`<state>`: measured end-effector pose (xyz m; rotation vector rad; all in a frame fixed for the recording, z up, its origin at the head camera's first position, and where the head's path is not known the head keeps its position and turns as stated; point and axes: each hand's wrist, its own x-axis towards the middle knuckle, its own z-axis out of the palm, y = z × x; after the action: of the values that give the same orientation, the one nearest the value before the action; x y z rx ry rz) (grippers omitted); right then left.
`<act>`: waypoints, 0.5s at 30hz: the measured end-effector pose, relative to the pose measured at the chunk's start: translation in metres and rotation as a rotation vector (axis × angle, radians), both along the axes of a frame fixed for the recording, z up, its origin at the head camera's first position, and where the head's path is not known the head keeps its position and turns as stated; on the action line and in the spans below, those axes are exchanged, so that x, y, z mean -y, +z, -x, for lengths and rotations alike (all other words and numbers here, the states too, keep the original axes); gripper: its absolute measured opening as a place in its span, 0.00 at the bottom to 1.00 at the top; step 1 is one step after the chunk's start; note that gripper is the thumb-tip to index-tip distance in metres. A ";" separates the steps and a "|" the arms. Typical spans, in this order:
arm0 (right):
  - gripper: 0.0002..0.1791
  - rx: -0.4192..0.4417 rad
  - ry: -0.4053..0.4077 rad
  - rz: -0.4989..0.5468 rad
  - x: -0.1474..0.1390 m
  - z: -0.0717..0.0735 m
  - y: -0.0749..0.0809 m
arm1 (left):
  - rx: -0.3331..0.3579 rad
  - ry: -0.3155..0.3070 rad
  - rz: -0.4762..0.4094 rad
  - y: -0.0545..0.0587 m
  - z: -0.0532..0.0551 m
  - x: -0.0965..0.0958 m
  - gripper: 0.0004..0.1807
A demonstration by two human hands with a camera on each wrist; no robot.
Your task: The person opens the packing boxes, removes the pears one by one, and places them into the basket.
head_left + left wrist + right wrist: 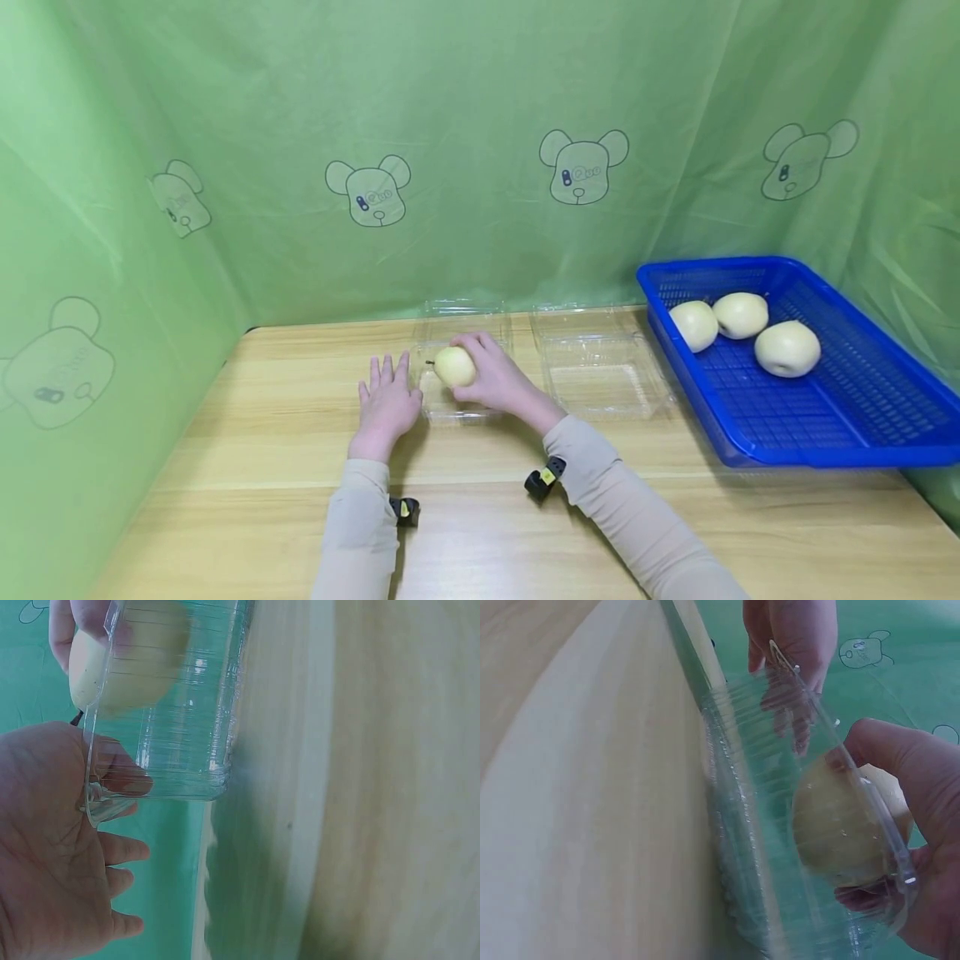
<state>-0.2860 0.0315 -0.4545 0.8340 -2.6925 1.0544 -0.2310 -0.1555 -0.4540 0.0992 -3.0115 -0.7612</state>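
Observation:
A clear plastic clamshell box (467, 410) lies with its lid raised on the wooden table. My right hand (491, 372) grips a pale yellow pear (453, 367) over its tray, thumb and fingers on opposite sides, the dark stem pointing left. In the right wrist view the pear (832, 821) shows through the clear wall, low in the box. My left hand (387, 400) is at the box's left edge with fingers straight and spread. In the left wrist view the left thumb (124, 772) shows through the box's corner, close by the rim.
A second clear clamshell box (600, 390) lies open to the right. Beyond it stands a blue plastic basket (825, 457) with a pear (787, 349) and two others inside. A green curtain (480, 167) with bear-head prints hangs along the table's back and sides.

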 end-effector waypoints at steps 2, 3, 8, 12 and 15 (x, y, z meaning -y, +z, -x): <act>0.42 0.013 -0.004 0.019 -0.002 0.000 0.003 | -0.001 0.000 0.000 0.000 0.000 0.000 0.36; 0.42 0.018 -0.005 0.029 -0.003 0.000 0.005 | 0.001 0.001 0.000 0.000 0.000 0.000 0.36; 0.43 0.029 -0.013 0.072 -0.008 -0.002 0.016 | 0.000 0.000 0.003 0.001 0.001 -0.001 0.36; 0.43 0.023 -0.033 0.083 -0.012 -0.003 0.024 | -0.002 -0.003 0.004 0.000 0.001 -0.002 0.36; 0.42 0.005 -0.040 0.100 -0.015 -0.003 0.030 | -0.002 -0.004 0.002 -0.001 0.001 -0.001 0.36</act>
<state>-0.2831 0.0460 -0.4247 0.7573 -2.6244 1.1724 -0.2324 -0.1546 -0.4547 0.0927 -3.0116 -0.7577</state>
